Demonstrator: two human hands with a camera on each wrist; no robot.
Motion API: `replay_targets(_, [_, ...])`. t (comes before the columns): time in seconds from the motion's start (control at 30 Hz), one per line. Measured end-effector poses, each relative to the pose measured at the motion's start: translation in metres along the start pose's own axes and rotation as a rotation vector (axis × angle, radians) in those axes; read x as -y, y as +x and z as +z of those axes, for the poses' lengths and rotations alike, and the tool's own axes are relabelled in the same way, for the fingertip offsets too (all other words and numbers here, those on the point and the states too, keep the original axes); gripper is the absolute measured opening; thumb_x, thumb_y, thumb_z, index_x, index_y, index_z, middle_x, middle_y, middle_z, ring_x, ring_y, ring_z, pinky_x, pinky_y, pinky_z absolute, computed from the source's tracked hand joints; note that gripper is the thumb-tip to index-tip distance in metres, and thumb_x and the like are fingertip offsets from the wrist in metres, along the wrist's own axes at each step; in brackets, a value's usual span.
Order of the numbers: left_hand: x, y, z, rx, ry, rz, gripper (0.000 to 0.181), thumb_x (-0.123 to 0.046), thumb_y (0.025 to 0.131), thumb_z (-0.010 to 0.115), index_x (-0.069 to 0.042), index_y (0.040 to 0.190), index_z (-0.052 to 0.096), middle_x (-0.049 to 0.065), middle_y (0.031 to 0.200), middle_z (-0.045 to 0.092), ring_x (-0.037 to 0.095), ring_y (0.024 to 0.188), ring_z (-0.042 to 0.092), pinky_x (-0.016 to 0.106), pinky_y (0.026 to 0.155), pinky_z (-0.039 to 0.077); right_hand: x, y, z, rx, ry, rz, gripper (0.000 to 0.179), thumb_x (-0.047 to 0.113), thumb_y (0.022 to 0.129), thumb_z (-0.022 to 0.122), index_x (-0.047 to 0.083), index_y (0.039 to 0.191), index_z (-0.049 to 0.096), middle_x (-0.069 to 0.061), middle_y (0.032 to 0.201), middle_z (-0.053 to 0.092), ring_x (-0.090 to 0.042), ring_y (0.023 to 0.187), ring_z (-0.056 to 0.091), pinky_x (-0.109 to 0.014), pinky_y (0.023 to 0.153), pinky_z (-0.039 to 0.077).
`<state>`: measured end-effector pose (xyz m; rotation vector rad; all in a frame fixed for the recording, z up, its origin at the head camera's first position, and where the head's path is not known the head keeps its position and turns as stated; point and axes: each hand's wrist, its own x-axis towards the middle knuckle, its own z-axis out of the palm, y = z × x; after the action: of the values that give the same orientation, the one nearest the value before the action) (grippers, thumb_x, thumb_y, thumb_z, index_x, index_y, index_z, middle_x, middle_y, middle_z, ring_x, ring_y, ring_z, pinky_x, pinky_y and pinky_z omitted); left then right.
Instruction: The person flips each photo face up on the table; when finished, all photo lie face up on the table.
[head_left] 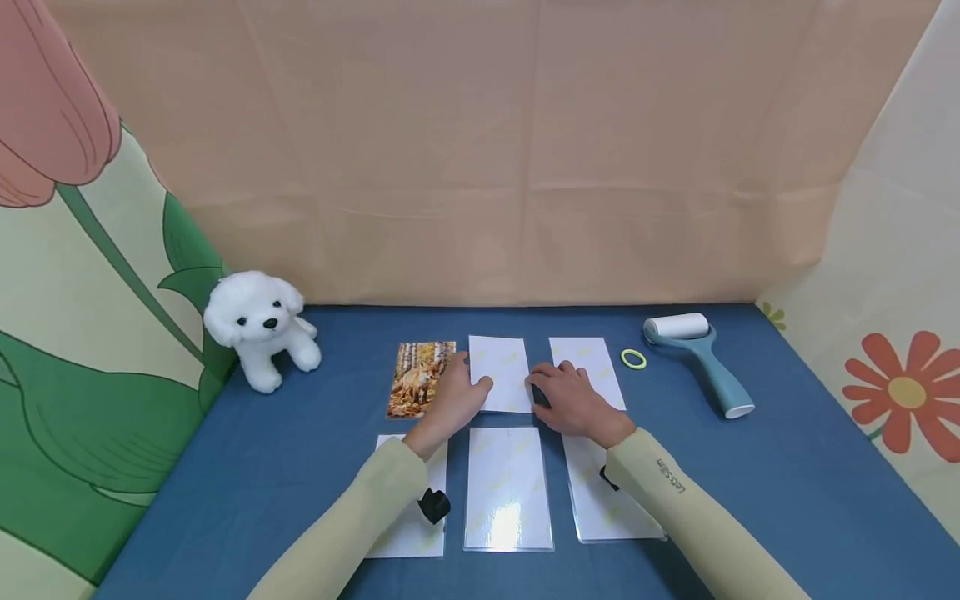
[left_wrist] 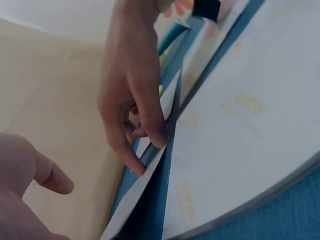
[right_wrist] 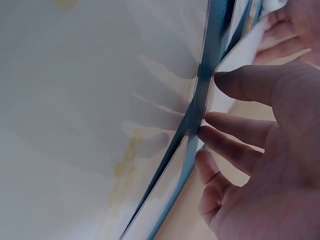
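A white card (head_left: pixel 498 371) lies in the middle of the back row. In the left wrist view, my right hand (head_left: pixel 573 398) pinches the edge of this card (left_wrist: pixel 131 192) between thumb and fingertips. My left hand (head_left: pixel 456 393) is by the card's left edge, its thumb over the card in the head view; the left wrist view shows that thumb held apart from it. Left of the card lies a picture card (head_left: pixel 414 379) of autumn leaves, partly behind my left hand. Another white card (head_left: pixel 596 362) is partly covered by my right hand.
Nearer me lie a glossy white card (head_left: pixel 507 492) and two more, partly under my forearms. To the right are a yellow-green ring (head_left: pixel 633 359) and a blue-handled lint roller (head_left: pixel 705 354). A white plush dog (head_left: pixel 258 325) sits at the left on the blue tabletop (head_left: pixel 247 467).
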<state>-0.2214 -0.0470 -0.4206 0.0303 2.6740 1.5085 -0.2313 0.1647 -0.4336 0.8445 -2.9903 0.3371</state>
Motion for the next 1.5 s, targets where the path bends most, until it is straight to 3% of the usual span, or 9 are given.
replay_targets(0.17, [-0.009,0.000,0.002,-0.111,-0.151,0.036,0.066,-0.013,0.096,0.056,0.003,0.153,0.028,0.023,0.137,0.052,0.034,0.111,0.062,0.048,0.089,0.051,-0.002,0.002,-0.001,-0.006,0.085,0.021,0.037,0.019,0.095,0.071,0.004,0.127,0.066,-0.015,0.131,0.060,-0.033,0.108,0.052,-0.050,0.086,0.040])
replay_targets(0.3, [-0.014,0.002,0.005,-0.162,-0.232,0.044,0.062,-0.017,0.100,0.054,-0.003,0.154,0.027,0.017,0.136,0.055,0.030,0.113,0.061,0.047,0.092,0.051,-0.004,0.004,-0.002,-0.022,0.255,0.046,0.029,0.021,0.102,0.061,0.003,0.124,0.066,-0.013,0.120,0.065,-0.032,0.106,0.056,-0.054,0.093,0.041])
replay_targets(0.4, [-0.018,0.001,0.007,-0.142,-0.304,0.061,0.058,-0.025,0.105,0.049,-0.005,0.155,0.025,0.015,0.133,0.060,0.029,0.114,0.062,0.049,0.100,0.046,-0.004,0.005,-0.005,-0.013,0.396,0.098,0.037,0.028,0.108,0.048,0.003,0.131,0.063,-0.014,0.125,0.065,-0.032,0.113,0.058,-0.054,0.103,0.041])
replay_targets(0.57, [-0.020,0.000,0.015,-0.034,-0.388,0.119,0.059,-0.042,0.111,0.035,-0.005,0.155,0.023,0.016,0.126,0.066,0.032,0.115,0.063,0.053,0.109,0.035,-0.003,0.006,-0.014,0.055,0.616,0.254,0.065,0.052,0.109,0.030,0.004,0.149,0.046,-0.016,0.140,0.057,-0.034,0.126,0.054,-0.053,0.108,0.038])
replay_targets(0.7, [-0.018,-0.001,0.024,0.047,-0.339,0.160,0.064,-0.051,0.110,0.026,-0.004,0.153,0.028,0.014,0.124,0.068,0.030,0.113,0.064,0.053,0.107,0.037,-0.004,0.007,-0.021,0.099,0.773,0.328,0.078,0.065,0.104,0.024,0.007,0.154,0.038,-0.016,0.138,0.057,-0.034,0.123,0.055,-0.055,0.108,0.036])
replay_targets(0.93, [-0.017,-0.002,0.035,0.181,-0.224,0.112,0.069,-0.060,0.107,0.023,-0.008,0.150,0.039,0.008,0.131,0.064,0.030,0.120,0.059,0.054,0.105,0.040,-0.013,0.005,-0.027,0.108,0.911,0.323,0.080,0.066,0.104,0.026,0.003,0.150,0.042,-0.017,0.133,0.058,-0.033,0.124,0.054,-0.059,0.110,0.031])
replay_targets(1.1, [-0.015,0.000,0.039,0.254,-0.130,0.063,0.062,-0.054,0.109,0.029,-0.009,0.147,0.050,0.009,0.135,0.060,0.030,0.131,0.052,0.052,0.108,0.037,-0.017,0.003,-0.028,-0.006,0.964,0.324,0.067,0.054,0.107,0.036,0.000,0.146,0.046,-0.019,0.126,0.062,-0.030,0.110,0.061,-0.054,0.100,0.044])
replay_targets(1.23, [-0.012,0.001,0.041,0.316,-0.103,0.033,0.063,-0.055,0.108,0.032,-0.010,0.150,0.049,0.010,0.144,0.054,0.030,0.136,0.046,0.053,0.110,0.035,-0.017,-0.001,-0.029,-0.095,1.021,0.329,0.057,0.043,0.109,0.042,-0.002,0.144,0.048,-0.021,0.123,0.062,-0.026,0.096,0.065,-0.051,0.092,0.052])
replay_targets(1.5, [-0.012,0.005,0.043,0.317,-0.006,0.151,0.060,-0.053,0.108,0.035,-0.013,0.150,0.051,0.008,0.141,0.057,0.030,0.137,0.039,0.058,0.113,0.023,-0.022,-0.007,-0.027,-0.235,1.106,0.320,0.050,0.034,0.109,0.048,0.002,0.147,0.047,-0.028,0.123,0.062,-0.032,0.087,0.072,-0.051,0.085,0.055])
